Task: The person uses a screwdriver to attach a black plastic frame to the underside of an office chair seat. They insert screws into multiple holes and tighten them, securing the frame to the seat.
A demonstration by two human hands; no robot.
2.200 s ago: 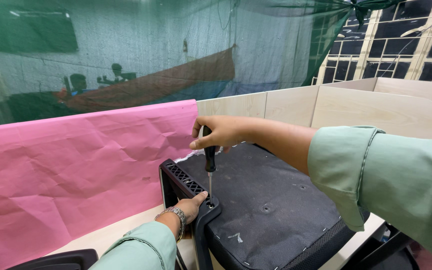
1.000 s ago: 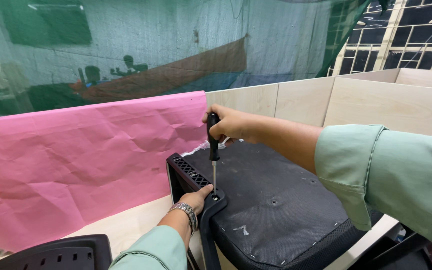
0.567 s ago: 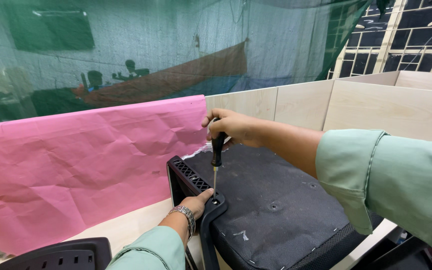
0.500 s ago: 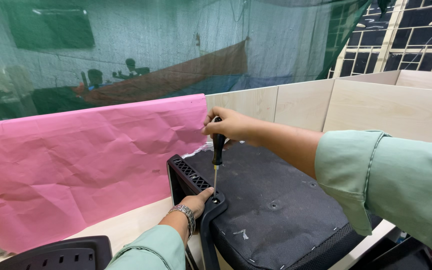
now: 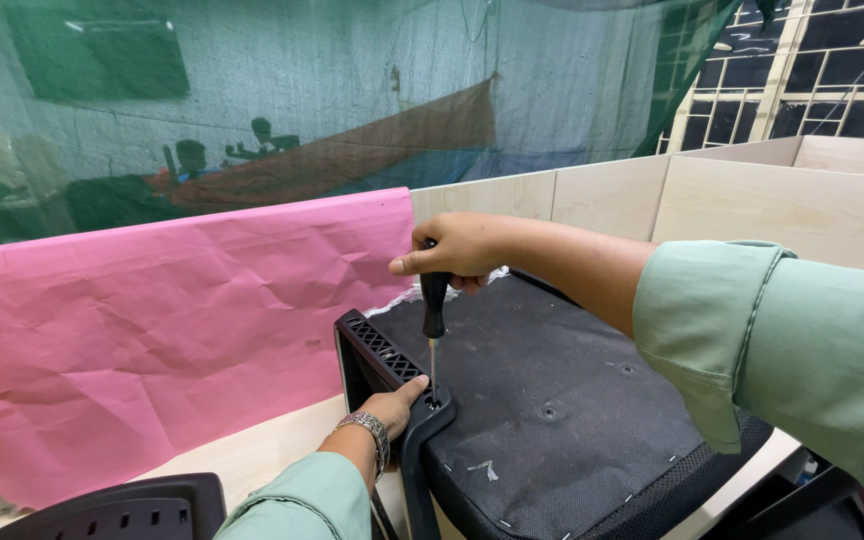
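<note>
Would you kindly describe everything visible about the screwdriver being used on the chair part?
The screwdriver has a dark, rounded handle and a thin bright metal shaft. It stands nearly upright, tip down in a hole of the black plastic bracket at the edge of the upturned chair seat. The right hand grips the handle's top; the left hand steadies the bracket beside the tip.

Both arms wore long sleeves of pale sage-green cloth, plain and loosely cut. The right sleeve (image 5: 782, 350) was pushed back above the wrist, its cuff a stitched, doubled band with soft folds behind it, leaving the forearm bare down to the right hand (image 5: 457, 250). The left sleeve (image 5: 297, 505) ended just short of a silver metal bracelet (image 5: 372, 432) of small linked pieces, worn snug at the wrist behind the left hand (image 5: 394, 405).
</note>
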